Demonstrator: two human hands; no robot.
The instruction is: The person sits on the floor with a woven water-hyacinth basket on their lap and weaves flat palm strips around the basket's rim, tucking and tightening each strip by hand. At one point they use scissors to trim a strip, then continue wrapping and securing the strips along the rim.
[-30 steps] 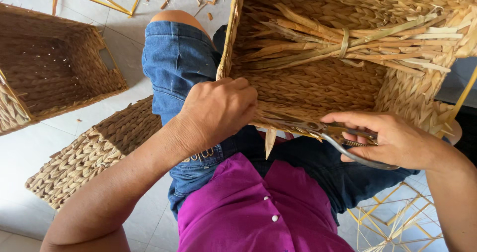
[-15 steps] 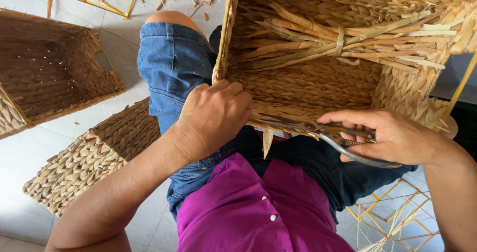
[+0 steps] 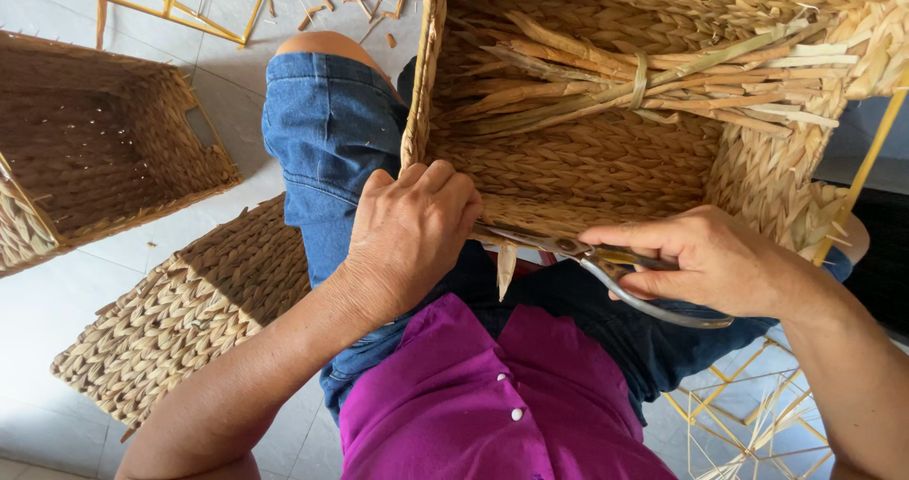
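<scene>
Centrally, the woven basket rests on my lap, its open side facing me. My left hand is clamped over the near rim at its left corner. My right hand is closed around the handles of metal shears, whose blades lie along the near rim beside a loose strand end. A tied reed bundle lies inside the basket.

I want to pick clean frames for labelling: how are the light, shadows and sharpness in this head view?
Head view: even daylight, no glare; the left hand, right hand and scissors are sharp; soft shadow falls inside the woven basket on the lap; the wide lens bends the edges a little.
</scene>
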